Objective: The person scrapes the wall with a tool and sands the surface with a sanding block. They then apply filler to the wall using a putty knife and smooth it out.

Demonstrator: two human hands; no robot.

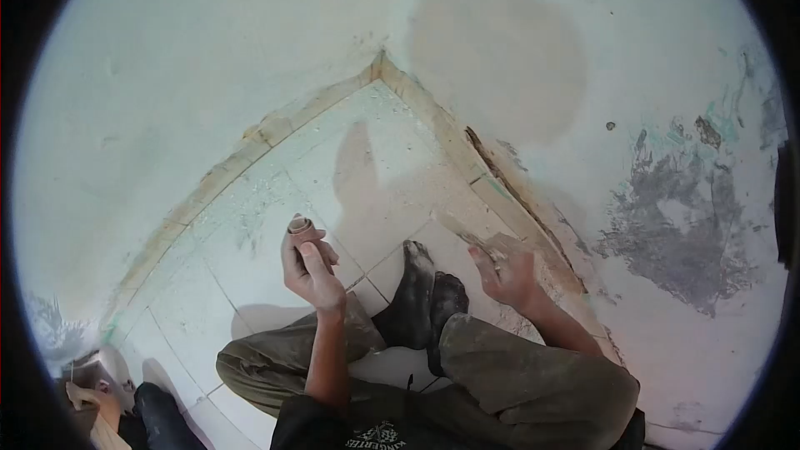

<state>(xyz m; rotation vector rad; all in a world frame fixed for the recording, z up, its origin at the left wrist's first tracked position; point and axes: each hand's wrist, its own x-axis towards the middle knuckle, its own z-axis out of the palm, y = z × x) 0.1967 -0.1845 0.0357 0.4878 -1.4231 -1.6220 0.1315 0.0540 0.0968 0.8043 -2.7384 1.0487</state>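
- Well apart from the right-hand skirting (429, 112), the left hand (314, 267) was clenched round a brown roll (301, 227), open end upward.
- Nearer that skirting, I saw the right hand (505, 273) pinching a thin, blurred piece (455, 227) — its long axis ran roughly parallel to the skirting.
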